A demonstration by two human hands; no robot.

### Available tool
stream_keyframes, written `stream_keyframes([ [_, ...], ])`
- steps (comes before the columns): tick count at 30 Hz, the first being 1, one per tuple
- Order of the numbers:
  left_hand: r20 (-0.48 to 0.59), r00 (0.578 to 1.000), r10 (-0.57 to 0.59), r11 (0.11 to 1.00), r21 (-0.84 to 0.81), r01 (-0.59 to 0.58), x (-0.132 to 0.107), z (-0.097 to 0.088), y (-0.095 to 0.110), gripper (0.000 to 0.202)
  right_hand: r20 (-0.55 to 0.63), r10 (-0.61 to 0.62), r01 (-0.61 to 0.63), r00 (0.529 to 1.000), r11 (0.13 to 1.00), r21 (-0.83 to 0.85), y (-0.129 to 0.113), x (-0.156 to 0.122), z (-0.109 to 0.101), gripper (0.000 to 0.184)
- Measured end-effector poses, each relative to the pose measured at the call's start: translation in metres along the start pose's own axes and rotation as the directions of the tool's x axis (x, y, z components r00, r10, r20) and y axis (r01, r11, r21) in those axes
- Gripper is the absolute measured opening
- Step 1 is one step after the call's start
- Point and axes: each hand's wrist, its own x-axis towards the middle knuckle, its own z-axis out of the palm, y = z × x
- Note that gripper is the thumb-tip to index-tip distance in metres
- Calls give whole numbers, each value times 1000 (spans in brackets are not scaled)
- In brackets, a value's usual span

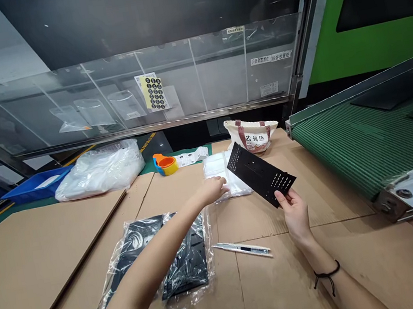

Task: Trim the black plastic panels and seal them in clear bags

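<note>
The right hand [293,211] grasps a perforated black panel [257,173] by its lower corner, holding it above the cardboard-covered bench [51,265]. The left hand [212,191] lies on a stack of clear plastic bags [237,181] near the far edge; whether it grips them cannot be told. Below it, black panels in clear wrap [185,263] lie on the bench, a utility knife [242,250] just beside them. A green conveyor belt [367,143] runs along the right edge.

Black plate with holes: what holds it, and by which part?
The right hand holds the black plate by its near end, pinched at the edge between thumb and fingers.
</note>
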Motion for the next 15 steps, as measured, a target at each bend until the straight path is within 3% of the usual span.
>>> stream_keyframes([
  [6,-5,999,34,998,59,-34,-7,0,3,18,-18,3,-3,1000,1000,-1,2,2,-2,48],
  [15,-60,992,-111,994,2,111,8,-6,-11,24,-33,-6,6,999,1000,7,8,3,-2,50],
])
